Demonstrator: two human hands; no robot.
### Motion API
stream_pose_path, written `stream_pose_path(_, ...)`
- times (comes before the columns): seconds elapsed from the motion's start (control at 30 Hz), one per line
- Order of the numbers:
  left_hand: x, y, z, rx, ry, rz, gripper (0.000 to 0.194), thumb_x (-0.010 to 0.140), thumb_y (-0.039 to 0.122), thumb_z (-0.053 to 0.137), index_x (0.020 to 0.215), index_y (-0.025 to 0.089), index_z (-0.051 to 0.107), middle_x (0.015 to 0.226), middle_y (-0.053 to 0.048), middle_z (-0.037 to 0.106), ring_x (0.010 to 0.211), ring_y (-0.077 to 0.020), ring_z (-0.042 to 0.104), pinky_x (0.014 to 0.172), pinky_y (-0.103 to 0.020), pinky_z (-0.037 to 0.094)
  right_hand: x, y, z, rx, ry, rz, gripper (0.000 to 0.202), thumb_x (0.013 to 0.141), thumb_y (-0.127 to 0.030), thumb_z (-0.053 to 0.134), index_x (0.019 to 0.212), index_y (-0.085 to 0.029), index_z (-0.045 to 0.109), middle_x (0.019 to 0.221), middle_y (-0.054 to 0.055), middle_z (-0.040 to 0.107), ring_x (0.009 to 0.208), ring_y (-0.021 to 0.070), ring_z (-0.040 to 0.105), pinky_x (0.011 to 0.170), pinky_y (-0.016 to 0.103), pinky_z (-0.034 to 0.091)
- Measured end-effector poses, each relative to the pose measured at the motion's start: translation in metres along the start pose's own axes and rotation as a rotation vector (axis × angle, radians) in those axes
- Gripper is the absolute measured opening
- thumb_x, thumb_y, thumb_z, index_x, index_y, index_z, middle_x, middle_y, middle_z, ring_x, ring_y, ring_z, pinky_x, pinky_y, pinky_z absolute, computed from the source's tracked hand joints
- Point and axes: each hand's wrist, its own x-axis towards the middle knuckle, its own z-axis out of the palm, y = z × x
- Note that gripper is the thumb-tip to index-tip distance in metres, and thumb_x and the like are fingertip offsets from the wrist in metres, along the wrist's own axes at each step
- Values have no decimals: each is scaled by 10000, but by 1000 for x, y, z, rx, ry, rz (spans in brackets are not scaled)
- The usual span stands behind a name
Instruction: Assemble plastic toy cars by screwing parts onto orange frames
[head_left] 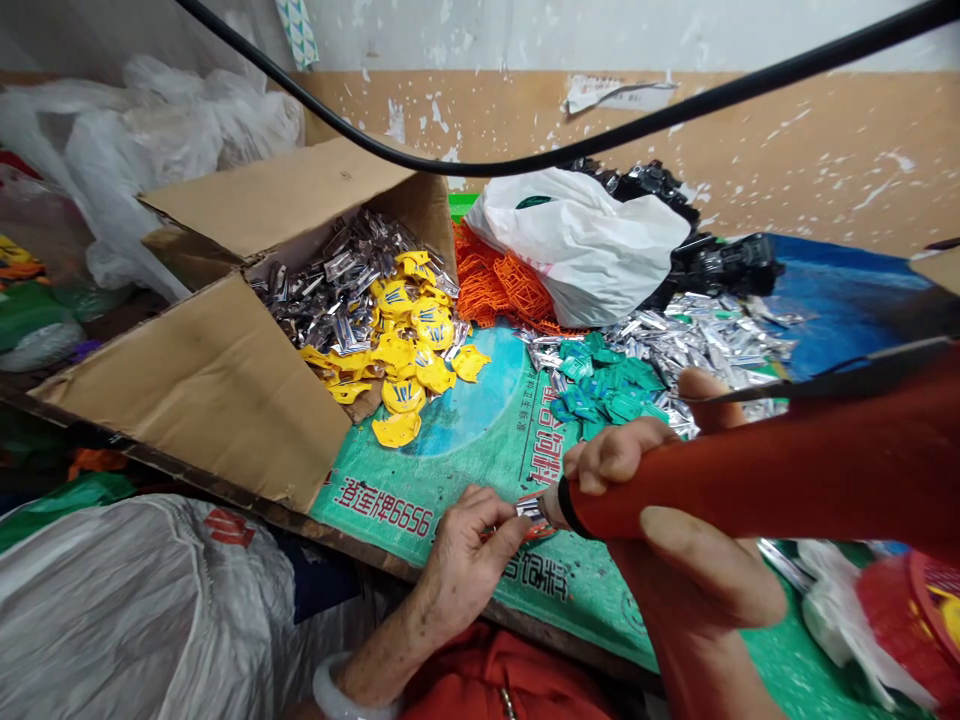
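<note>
My right hand point(712, 575) wraps around a red electric screwdriver point(675, 480), its nose slanting down to the left. The tip meets a small silver metal part point(529, 508) with some orange beside it. Thumb and fingers of my left hand point(476, 540) pinch that part just above the green printed sheet point(382, 540). Beyond the screwdriver's nose lies a heap of green plastic pieces point(611, 385). Yellow plastic pieces point(409, 350) spill towards my left hand from an open cardboard box point(202, 390). The tool and fingers partly hide the silver part.
Silver metal pieces point(705, 335) are piled behind the green ones. Further back are a white plastic bag point(585, 240), orange pieces point(499, 280) and black pieces point(720, 265). A black cable point(450, 165) hangs across the top. A red basket point(904, 620) stands at the right.
</note>
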Motion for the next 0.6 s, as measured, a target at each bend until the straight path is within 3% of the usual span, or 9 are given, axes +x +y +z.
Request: stream_pose_path(0.6, 0, -2, 1, 39, 11, 1, 245, 846, 277, 570, 624, 182, 612, 636, 5, 501, 744, -173, 488, 714, -285, 362, -1, -5, 3, -6, 39, 22, 633, 673, -245, 766, 1231, -376, 497, 739, -17, 587, 641, 156, 568, 618, 339, 515)
